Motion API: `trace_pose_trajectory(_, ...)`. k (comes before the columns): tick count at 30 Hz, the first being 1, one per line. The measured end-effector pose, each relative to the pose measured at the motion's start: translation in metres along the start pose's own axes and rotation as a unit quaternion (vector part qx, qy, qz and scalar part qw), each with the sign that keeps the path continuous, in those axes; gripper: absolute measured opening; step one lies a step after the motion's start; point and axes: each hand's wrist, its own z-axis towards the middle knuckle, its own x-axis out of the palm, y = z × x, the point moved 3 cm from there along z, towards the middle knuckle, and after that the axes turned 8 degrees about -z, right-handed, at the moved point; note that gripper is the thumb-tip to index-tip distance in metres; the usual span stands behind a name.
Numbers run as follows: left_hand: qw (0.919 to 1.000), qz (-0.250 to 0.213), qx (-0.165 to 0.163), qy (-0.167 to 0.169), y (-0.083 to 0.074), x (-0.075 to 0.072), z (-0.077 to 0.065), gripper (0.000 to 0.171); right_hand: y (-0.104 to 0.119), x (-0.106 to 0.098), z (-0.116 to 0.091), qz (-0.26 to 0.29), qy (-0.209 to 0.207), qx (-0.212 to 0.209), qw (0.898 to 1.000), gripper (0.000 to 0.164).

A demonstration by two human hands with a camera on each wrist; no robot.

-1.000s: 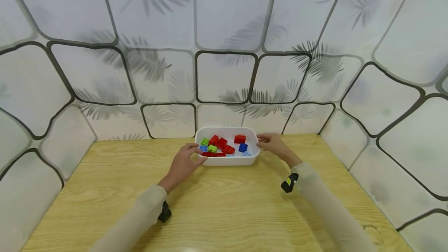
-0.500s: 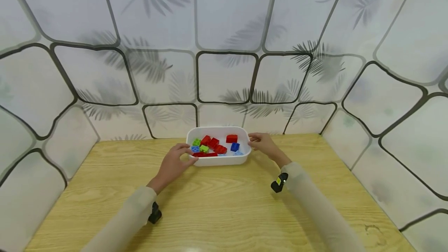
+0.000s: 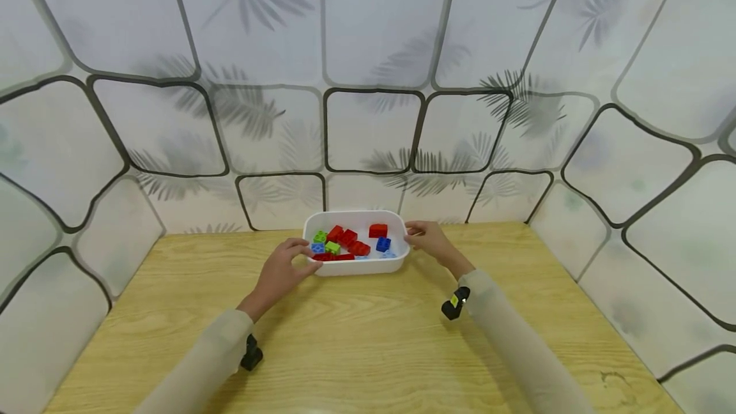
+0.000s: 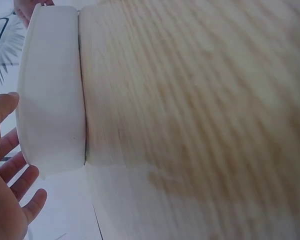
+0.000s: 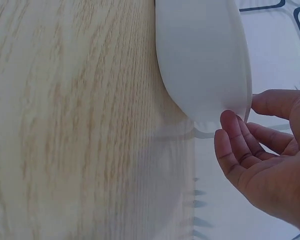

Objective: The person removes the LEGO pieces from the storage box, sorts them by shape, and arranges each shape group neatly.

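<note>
Pale walls [image 3: 370, 130] carry dark, rounded outlines and grey leaf prints. They enclose a wood-grain surface [image 3: 356, 337].

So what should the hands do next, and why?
Perhaps the left hand and right hand should gently let go of the white tray, since it seems to rest on the wooden table with the bricks inside.

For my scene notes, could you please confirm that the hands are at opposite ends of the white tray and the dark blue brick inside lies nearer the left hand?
Not quite: the head view shows the dark blue brick nearer the right hand, not the left hand. The hands are indeed at opposite ends of the white tray.
</note>
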Motion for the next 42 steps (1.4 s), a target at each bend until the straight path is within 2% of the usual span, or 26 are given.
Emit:
trace_pose_trajectory(3, 0.9999, -0.011, -0.013, -0.005, 0.002, -0.001, 0.001, 0.031, 0.002, -0.001, 0.001, -0.013, 0.006, -0.002, 1.0, 0.047)
trace_pose_trajectory(5, 0.999, -0.028, -0.035, -0.009, 0.003, -0.002, 0.004, 0.034, 0.003, -0.002, 0.002, -0.026, 0.009, -0.006, 1.0, 0.045)
trace_pose_trajectory(8, 0.9937, -0.064, -0.091, -0.008, 0.005, -0.004, 0.008, 0.04, 0.007, -0.005, 0.003, -0.053, 0.008, -0.024, 0.998, 0.043)
trace_pose_trajectory(10, 0.9861, -0.093, -0.137, -0.005, 0.008, -0.006, 0.011, 0.044, 0.01, -0.007, 0.004, -0.082, 0.0, -0.037, 0.996, 0.043)
trace_pose_trajectory(13, 0.967, -0.144, -0.21, -0.004, 0.014, -0.007, 0.014, 0.049, 0.016, -0.006, 0.005, -0.139, -0.018, -0.07, 0.988, 0.043)
trace_pose_trajectory(16, 0.9429, -0.193, -0.271, -0.005, 0.021, -0.006, 0.017, 0.052, 0.026, -0.004, 0.005, -0.193, -0.029, -0.114, 0.974, 0.04)
trace_pose_trajectory(18, 0.926, -0.229, -0.3, -0.005, 0.025, -0.005, 0.019, 0.053, 0.032, 0.0, 0.006, -0.227, -0.028, -0.156, 0.961, 0.038)
trace_pose_trajectory(21, 0.9053, -0.27, -0.328, -0.001, 0.03, -0.002, 0.02, 0.053, 0.039, 0.007, 0.007, -0.275, -0.019, -0.213, 0.937, 0.035)
trace_pose_trajectory(23, 0.8963, -0.289, -0.336, 0.001, 0.031, -0.002, 0.021, 0.053, 0.042, 0.011, 0.009, -0.306, -0.015, -0.24, 0.921, 0.032)
trace_pose_trajectory(26, 0.8902, -0.3, -0.343, 0.005, 0.033, -0.001, 0.022, 0.053, 0.045, 0.017, 0.011, -0.338, -0.007, -0.263, 0.904, 0.029)
trace_pose_trajectory(31, 0.8848, -0.313, -0.346, 0.004, 0.037, 0.001, 0.023, 0.05, 0.044, 0.026, 0.016, -0.364, 0.016, -0.273, 0.89, 0.026)
trace_pose_trajectory(38, 0.8857, -0.308, -0.347, 0.003, 0.039, 0.002, 0.028, 0.05, 0.04, 0.037, 0.026, -0.4, 0.029, -0.254, 0.88, 0.028)
trace_pose_trajectory(42, 0.8875, -0.297, -0.352, 0.003, 0.041, 0.002, 0.032, 0.05, 0.039, 0.043, 0.031, -0.432, 0.036, -0.25, 0.866, 0.032)
